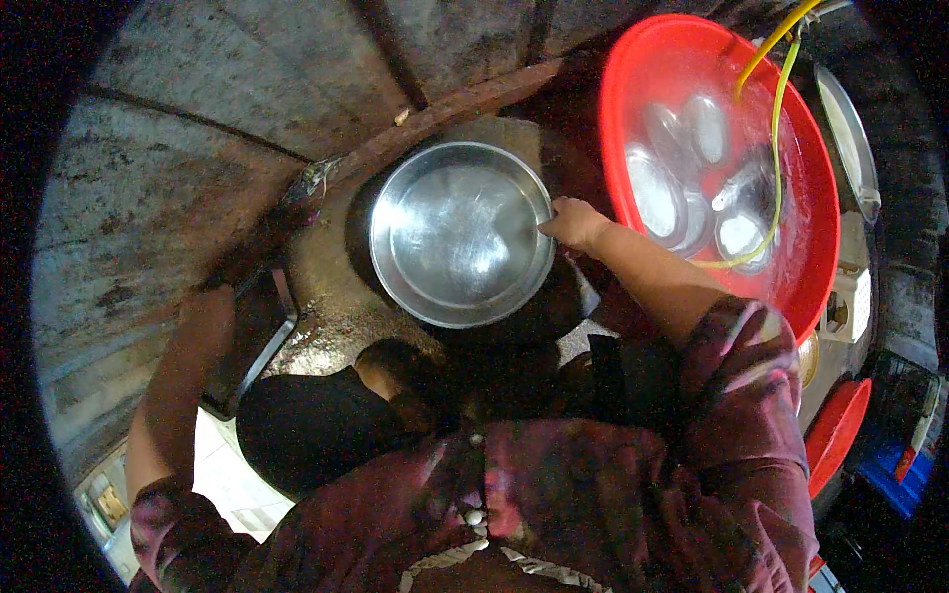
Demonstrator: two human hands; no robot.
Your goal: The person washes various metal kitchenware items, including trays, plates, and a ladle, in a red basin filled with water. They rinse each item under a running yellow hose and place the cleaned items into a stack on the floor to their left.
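Note:
A round, shallow steel pan (460, 237) stands out in the middle, its shiny inside facing up. My right hand (578, 225) is closed on the pan's right rim, the thumb and fingers pinching the edge. On the left, my left arm reaches forward into deep shadow. My left hand (210, 296) is next to a dark tray-like thing with a pale metal edge (267, 361); its fingers are lost in the dark, so I cannot make out whether they grip it.
At the right stands a big red tub (620, 128) of water with several metal dishes under the surface. A yellow-green hose (779, 128) hangs into it. Beyond are a steel lid-like dish (848, 143) and another red basin (840, 435). A stained wall (237, 74) curves ahead.

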